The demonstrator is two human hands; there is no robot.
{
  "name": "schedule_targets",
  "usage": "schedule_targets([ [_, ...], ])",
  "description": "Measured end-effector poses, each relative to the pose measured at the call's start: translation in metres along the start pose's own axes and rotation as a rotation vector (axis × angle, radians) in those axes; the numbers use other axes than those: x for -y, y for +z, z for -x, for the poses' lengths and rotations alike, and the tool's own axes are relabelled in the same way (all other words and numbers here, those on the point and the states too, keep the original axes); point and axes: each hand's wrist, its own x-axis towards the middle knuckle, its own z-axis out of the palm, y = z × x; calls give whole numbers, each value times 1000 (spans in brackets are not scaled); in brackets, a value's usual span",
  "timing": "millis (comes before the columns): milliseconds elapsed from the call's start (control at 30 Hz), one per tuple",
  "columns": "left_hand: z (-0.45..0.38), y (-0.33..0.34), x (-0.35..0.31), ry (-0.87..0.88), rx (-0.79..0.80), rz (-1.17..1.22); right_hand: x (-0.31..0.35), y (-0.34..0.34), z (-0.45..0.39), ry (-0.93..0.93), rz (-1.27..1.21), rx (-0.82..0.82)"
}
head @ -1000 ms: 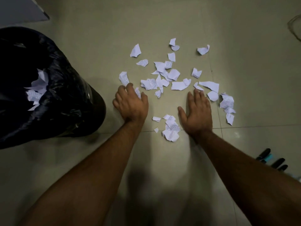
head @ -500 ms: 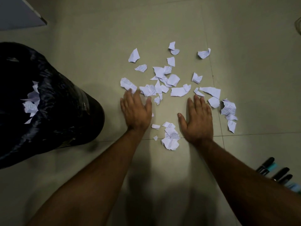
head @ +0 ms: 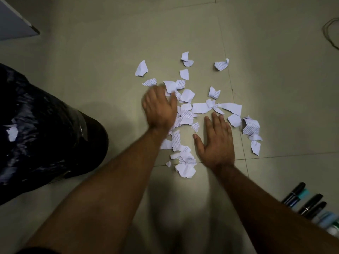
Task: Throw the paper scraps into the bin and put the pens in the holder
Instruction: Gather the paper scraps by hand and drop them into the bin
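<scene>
While our left hand (head: 159, 109) and right hand (head: 216, 142) lie flat, fingers spread and empty, we should sweep the scraps (head: 185, 114) between our fingertips together.

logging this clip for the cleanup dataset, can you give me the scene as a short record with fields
setting: tiled floor, seen from above
bin: black-bagged bin at left, a few scraps already inside
paper scraps: torn printed paper scraps scattered on the floor, most still uncollected
left hand: left hand blurred over the middle of the scraps, open
right hand: right hand flat on the floor, fingers spread, holding nothing
pens: pens lying at lower right, untouched
holder: not in view
</scene>
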Motion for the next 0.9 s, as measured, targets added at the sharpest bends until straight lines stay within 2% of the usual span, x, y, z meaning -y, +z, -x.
schedule_targets([
  [67, -45, 14, 14, -99, 5, -114, -1, -1, 0, 5, -4, 20],
  [200, -98, 29, 31, -244, 315, -135, -1, -2, -1, 11, -9, 44],
  [300, -82, 36, 18, -98, 404, -122, 0, -4, -2, 30, 2, 73],
  [433, -4, 19, -16, 298, 442, 47, -1, -2, 0, 19, -26, 41],
  [500, 23, 7, -23, 435, 481, 144, -1, 0, 1, 26, -49, 41],
  [567, 22, 3, -24, 459, 449, 201, -2, -1, 1, 30, -59, 61],
  [700, -45, 30, -41, 366, 279, 53, -1, -4, 0, 14, -74, 66],
  [833, -108, 60, -73, 237, 552, -64, -3, -3, 0, 13, -65, 57],
  [900, -102, 66, -77, 296, 627, -91, -3, -2, -1, 17, -82, 49],
])
